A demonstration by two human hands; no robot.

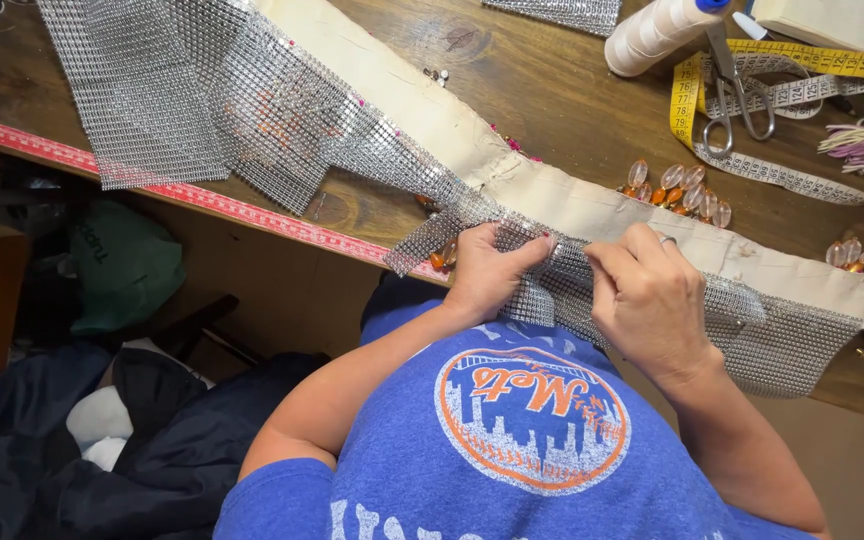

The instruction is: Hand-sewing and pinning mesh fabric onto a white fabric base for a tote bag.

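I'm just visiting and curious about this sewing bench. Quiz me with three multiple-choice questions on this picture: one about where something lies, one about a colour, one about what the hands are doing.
1. Where do the scissors lie?
A. On the yellow measuring tape at the far right of the table
B. On the floor
C. In the person's lap

2. What colour is the mesh trim?
A. Gold
B. Silver
C. Black

3. What are the left hand and the right hand doing?
A. Resting flat, apart from the work
B. Both pinching the mesh trim on the cream fabric strip
C. Holding the thread cone

Answers: 1 A, the scissors' handles rest across the tape loops beside the cone. 2 B, the sparkling grid is silver throughout. 3 B, the fingers of both hands close on the trim at the table's near edge.
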